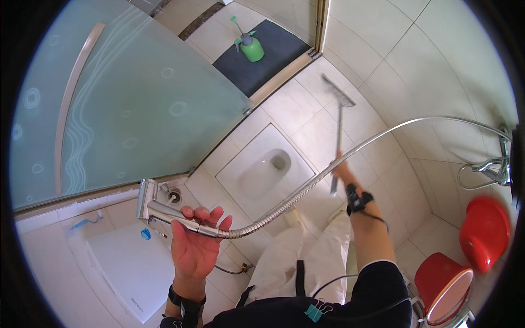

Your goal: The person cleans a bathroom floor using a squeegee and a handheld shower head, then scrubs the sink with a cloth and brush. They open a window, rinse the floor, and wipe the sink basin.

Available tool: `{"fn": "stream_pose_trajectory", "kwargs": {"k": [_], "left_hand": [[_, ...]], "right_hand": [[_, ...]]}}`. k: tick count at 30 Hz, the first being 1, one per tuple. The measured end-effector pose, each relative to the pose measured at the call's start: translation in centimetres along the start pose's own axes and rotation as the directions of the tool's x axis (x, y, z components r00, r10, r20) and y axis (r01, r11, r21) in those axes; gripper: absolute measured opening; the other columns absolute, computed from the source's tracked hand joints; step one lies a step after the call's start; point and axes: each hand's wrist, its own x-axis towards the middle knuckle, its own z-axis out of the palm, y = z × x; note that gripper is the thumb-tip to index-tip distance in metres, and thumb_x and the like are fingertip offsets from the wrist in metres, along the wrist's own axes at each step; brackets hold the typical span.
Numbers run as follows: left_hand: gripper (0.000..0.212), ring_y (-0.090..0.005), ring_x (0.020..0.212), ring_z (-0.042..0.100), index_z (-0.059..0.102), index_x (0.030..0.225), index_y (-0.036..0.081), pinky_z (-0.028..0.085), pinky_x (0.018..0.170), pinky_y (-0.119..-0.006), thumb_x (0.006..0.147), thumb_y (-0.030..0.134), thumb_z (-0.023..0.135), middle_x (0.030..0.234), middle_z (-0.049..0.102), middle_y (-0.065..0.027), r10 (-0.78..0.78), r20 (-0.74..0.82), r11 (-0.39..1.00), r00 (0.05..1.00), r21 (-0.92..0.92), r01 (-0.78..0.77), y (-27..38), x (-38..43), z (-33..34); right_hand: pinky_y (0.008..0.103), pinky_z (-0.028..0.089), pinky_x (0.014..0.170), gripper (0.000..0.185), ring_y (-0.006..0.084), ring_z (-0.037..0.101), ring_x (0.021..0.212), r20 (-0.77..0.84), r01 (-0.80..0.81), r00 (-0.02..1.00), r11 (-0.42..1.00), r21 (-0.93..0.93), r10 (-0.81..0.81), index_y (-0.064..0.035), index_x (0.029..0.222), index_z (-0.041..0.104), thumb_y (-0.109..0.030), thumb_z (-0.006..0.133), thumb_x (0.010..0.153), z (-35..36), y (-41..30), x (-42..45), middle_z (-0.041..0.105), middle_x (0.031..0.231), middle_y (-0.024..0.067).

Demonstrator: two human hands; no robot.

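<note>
A chrome handheld bidet sprayer point(172, 212) lies in my left hand point(195, 250), the fingers curled round its handle. Its head points to the left, and no water shows coming from it. From the handle a ribbed metal hose point(305, 190) arcs across to a chrome wall tap point(497, 166). My right hand point(340, 169) grips the handle of a floor squeegee point(340, 123), partly behind the hose. The squeegee's blurred blade rests on or just over the pale floor tiles point(305, 98). Between my hands a white squat toilet point(262, 168) is set in the floor.
A frosted glass door point(156, 106) stands at the left. Beyond the sill, a green pump sprayer point(252, 50) stands on a dark mat point(279, 49). At right are a red basin point(484, 233) and a red bucket point(437, 274). A white cistern point(127, 266) sits at lower left.
</note>
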Motion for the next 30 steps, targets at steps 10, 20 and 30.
{"fn": "stream_pose_trajectory", "kwargs": {"k": [10,20,30], "left_hand": [[0.027,-0.0243,0.110,0.049,0.044,0.102,0.013,0.038,0.095,-0.048,0.092,0.037,0.037,0.102,0.053,-0.0051,0.007,0.073,0.998,0.997,-0.066,-0.002,2.9,-0.2,-1.2],[0.029,-0.0290,0.114,0.045,0.042,0.104,0.013,0.035,0.097,-0.048,0.090,0.039,0.041,0.104,0.052,-0.0079,0.000,0.062,0.996,0.998,-0.087,0.005,2.0,-0.4,-3.8],[0.029,-0.0254,0.113,0.046,0.043,0.105,0.012,0.037,0.097,-0.046,0.091,0.037,0.040,0.104,0.052,-0.0063,0.009,0.059,0.993,0.998,-0.114,-0.002,2.8,-1.0,-4.1]], "right_hand": [[0.0368,0.049,0.052,0.069,0.0262,0.060,0.058,0.547,-0.258,0.765,0.940,-0.222,0.339,-0.0150,0.136,0.024,-0.005,0.044,0.071,-2.8,-5.7,-21.8,0.059,0.089,0.0220],[0.0397,0.049,0.054,0.053,0.0331,0.061,0.065,-0.090,-0.125,0.990,0.973,-0.194,0.110,-0.0013,0.124,0.031,-0.007,0.044,0.073,-2.7,-7.4,5.6,0.060,0.076,0.0210],[0.0432,0.047,0.070,0.076,0.0391,0.058,0.080,0.409,0.036,0.903,0.924,-0.381,0.134,-0.0097,0.137,0.012,-0.009,0.050,0.071,12.5,-3.7,-20.3,0.059,0.086,0.0261]]}}
